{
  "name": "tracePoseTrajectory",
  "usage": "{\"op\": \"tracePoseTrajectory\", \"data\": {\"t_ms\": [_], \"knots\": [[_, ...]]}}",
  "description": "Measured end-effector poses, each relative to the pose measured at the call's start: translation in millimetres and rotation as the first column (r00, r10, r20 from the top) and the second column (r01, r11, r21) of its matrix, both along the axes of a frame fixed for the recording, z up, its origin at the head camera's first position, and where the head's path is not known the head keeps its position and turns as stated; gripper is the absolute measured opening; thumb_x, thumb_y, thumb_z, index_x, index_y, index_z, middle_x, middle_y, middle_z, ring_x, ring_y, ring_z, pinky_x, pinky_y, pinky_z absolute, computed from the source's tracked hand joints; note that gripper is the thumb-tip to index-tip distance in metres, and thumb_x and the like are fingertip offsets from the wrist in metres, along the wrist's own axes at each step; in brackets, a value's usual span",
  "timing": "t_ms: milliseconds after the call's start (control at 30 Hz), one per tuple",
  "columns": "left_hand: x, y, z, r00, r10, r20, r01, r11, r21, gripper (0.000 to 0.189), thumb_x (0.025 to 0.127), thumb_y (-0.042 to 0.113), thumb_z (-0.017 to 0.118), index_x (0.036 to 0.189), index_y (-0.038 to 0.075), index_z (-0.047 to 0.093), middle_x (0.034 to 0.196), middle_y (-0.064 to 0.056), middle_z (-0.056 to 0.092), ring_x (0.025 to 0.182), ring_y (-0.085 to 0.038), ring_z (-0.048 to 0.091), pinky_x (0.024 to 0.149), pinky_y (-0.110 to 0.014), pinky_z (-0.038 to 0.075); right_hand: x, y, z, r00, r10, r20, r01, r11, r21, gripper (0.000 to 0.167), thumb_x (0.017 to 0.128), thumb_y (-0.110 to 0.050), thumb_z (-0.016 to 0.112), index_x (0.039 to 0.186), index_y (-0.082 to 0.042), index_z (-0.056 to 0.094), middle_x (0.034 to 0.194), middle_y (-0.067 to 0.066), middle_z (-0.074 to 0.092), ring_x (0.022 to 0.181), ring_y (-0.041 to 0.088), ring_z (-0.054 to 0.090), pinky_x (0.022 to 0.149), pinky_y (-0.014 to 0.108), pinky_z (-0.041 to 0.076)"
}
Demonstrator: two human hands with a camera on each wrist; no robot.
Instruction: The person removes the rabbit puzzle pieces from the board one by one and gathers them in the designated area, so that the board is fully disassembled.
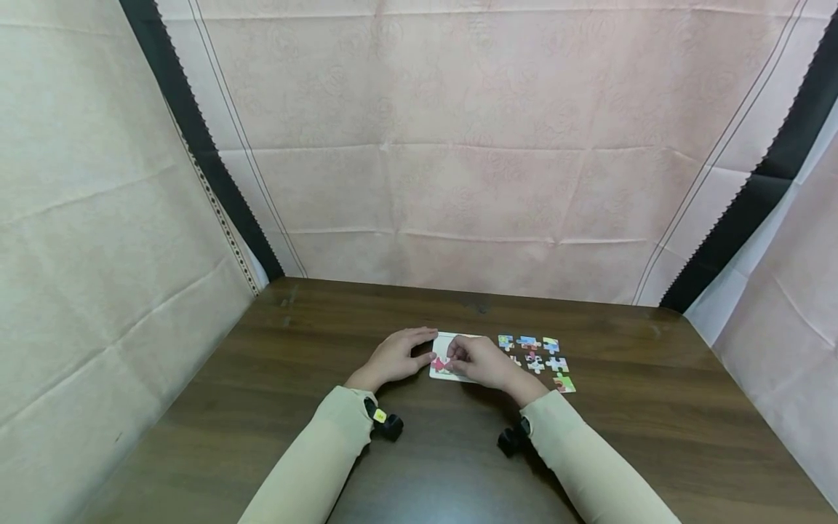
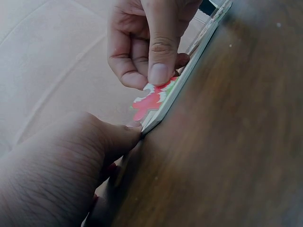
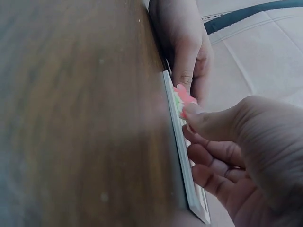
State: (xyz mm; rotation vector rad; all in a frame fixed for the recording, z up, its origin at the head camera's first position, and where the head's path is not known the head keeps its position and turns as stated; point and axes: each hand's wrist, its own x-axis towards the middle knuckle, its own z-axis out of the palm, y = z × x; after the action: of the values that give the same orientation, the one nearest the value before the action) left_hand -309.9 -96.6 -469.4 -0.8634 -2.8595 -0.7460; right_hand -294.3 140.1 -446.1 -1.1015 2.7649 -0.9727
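A thin white puzzle board (image 1: 443, 340) lies on the table between both hands. My left hand (image 1: 396, 356) rests at its left side, fingers extended toward the far corner and thumb by the near part of the edge. Over the board, my right hand (image 1: 483, 362) pinches a pink-red jigsaw piece (image 3: 186, 97) between thumb and curled index finger. In the left wrist view the piece, with a bit of green and white on it, sits low at the board's corner, beside the left thumb (image 2: 118, 139). The right hand covers much of the board in the head view.
Several loose colourful jigsaw pieces (image 1: 535, 363) lie in loose rows just right of the board, one green piece (image 1: 564, 383) nearest me. The brown wooden table (image 1: 314, 342) ends at pale cloth walls (image 1: 484, 182) behind and at both sides.
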Motion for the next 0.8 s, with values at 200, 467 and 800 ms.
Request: {"op": "tracePoseTrajectory", "data": {"t_ms": [200, 467, 800], "knots": [[0.8, 0.5, 0.7, 1.0, -0.003, -0.004, 0.003, 1.0, 0.001, 0.051, 0.102, 0.04, 0.058, 0.149, 0.021, 0.052, 0.154, 0.0, 0.047, 0.142, -0.023, 0.041, 0.115, -0.047, 0.033, 0.1, 2.9, -0.8, 1.0, -0.012, 0.004, 0.013, 0.999, -0.045, 0.004, 0.097, -0.008, 0.067, 0.099, -0.012, 0.068, 0.087, -0.009, 0.069, 0.081, 0.005, 0.066, 0.073, 0.028, 0.055], [0.7, 0.3, 1.7, 1.0, -0.02, -0.012, 0.02, 1.0, 0.008, 0.052, 0.102, 0.04, 0.058, 0.149, 0.019, 0.052, 0.153, -0.001, 0.048, 0.142, -0.023, 0.041, 0.115, -0.047, 0.033, -0.6, 2.7, -0.8, 1.0, -0.022, -0.004, 0.022, 0.999, -0.04, 0.005, 0.097, -0.008, 0.067, 0.098, -0.013, 0.068, 0.087, -0.009, 0.069, 0.08, 0.004, 0.064, 0.074, 0.028, 0.055], [0.2, -0.6, 0.0, 0.999, -0.028, -0.017, 0.028, 0.999, 0.019, 0.052, 0.102, 0.04, 0.058, 0.148, 0.018, 0.053, 0.152, -0.003, 0.049, 0.141, -0.026, 0.043, 0.114, -0.05, 0.035, -0.3, 3.5, -0.1, 1.0, -0.003, -0.019, 0.002, 0.999, -0.047, 0.004, 0.097, -0.011, 0.069, 0.1, -0.01, 0.068, 0.086, -0.008, 0.069, 0.079, 0.004, 0.065, 0.073, 0.027, 0.055]]}}
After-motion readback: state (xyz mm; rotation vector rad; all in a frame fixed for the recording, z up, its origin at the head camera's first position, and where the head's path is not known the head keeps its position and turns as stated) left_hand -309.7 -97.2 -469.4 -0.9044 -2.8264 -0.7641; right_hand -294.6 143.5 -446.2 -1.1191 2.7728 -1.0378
